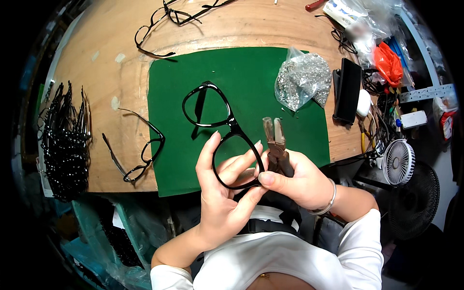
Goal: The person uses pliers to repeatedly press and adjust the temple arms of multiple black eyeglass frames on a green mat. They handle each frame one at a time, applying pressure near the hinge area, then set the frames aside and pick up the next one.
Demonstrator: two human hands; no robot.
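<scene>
My left hand [217, 200] grips a black eyeglasses frame [234, 126] by its nearer rim, fingers curled around and behind it. The frame is tilted above a green mat [171, 154], and one dark temple shows behind the far rim. In my right hand [307, 183] is a pair of pliers [276, 145], jaws pointing away from me and slightly apart. My right thumb presses against the outer end of the nearer rim, close to the left fingertips. Whatever lies between the hands there is hidden.
A clear plastic bag of small silvery parts [302, 79] sits at the mat's far right. More black glasses [162, 140] rest left of the mat, and others [170, 10] lie beyond it. A large bundle of black frames [66, 154] stands far left. Rightward are a black case-like object [348, 92] and white fan [398, 162].
</scene>
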